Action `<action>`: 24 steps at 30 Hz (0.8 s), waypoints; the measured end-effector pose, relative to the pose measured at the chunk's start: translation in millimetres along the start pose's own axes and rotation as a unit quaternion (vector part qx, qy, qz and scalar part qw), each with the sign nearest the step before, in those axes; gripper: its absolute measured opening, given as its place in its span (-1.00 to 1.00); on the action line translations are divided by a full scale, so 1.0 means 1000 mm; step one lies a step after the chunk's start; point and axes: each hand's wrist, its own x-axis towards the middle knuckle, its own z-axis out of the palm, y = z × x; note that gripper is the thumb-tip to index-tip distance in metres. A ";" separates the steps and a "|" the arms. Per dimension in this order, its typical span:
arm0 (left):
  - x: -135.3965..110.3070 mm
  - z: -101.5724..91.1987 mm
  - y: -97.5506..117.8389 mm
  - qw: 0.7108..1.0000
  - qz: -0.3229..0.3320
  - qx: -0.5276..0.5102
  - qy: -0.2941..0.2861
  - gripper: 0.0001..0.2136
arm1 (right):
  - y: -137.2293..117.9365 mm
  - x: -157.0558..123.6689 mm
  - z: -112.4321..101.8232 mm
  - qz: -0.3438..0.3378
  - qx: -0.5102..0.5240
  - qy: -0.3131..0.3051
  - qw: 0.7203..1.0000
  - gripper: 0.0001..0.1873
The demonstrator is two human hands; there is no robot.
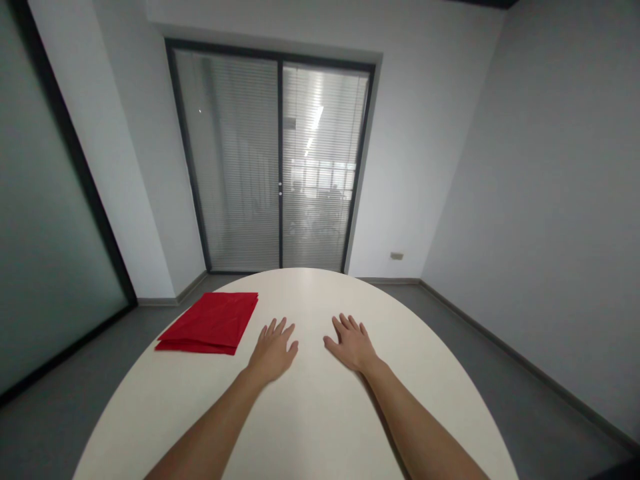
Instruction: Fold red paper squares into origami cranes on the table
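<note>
A folded red cloth or sheet [213,323] lies flat on the left side of the round white table [310,413]; its exact material I cannot tell. Just right of it, apart from it, my left hand [273,350] rests palm down on the tabletop with its fingers spread. My right hand [351,343] also lies palm down, right of the table's middle, fingers apart. Neither hand holds anything. A gap of bare tabletop separates the two thumbs.
The table's curved edge drops off to grey floor [500,373] on both sides. Beyond the far edge stand a glazed, dark-framed window or door with blinds [240,167] and a white wall [420,133]. A frosted glass panel [45,233] is at the left.
</note>
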 end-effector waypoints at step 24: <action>-0.003 -0.034 -0.028 0.960 -0.228 0.111 0.115 -0.61 | 0.001 -0.003 -0.005 -0.003 0.006 -0.006 1.000 -0.20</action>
